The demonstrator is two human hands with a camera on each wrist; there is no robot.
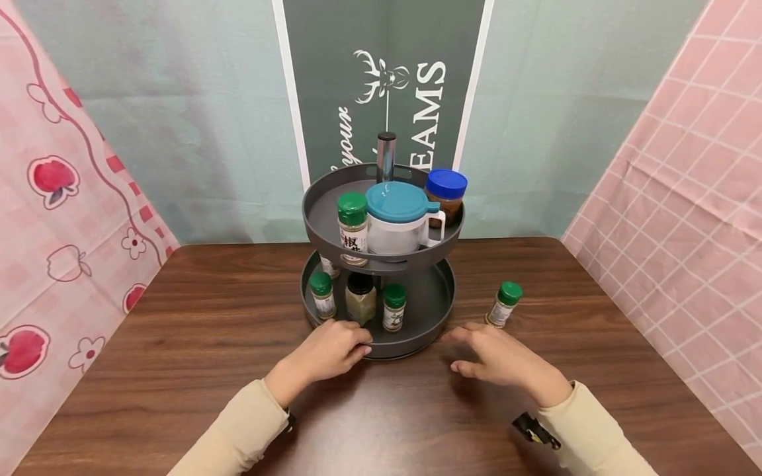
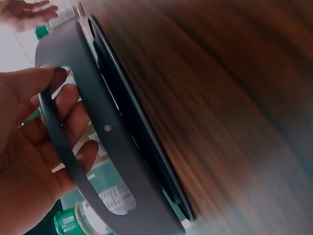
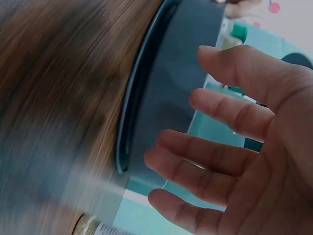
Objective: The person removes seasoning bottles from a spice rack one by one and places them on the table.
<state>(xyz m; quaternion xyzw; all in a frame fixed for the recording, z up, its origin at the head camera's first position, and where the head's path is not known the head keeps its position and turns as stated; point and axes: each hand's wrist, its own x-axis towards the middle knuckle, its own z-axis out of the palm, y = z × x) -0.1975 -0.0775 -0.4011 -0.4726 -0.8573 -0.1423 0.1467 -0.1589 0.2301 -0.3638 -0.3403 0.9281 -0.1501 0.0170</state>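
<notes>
Hands (image 1: 327, 350): L on lwr tray (image 1: 411, 345)

The head view looks forward and down from above the table (image 1: 178, 370), far enough back to take in the whole rack (image 1: 423, 260). The wrist views, both tipped sideways, look from close on the palm side of the left hand (image 2: 29, 161) and right hand (image 3: 274, 161). All three share the lower tray (image 1: 425, 311).

The upper tray (image 1: 324, 206) hides the top of one lower bottle (image 1: 329, 266); both sleeves (image 1: 235, 423) are cut off.
</notes>
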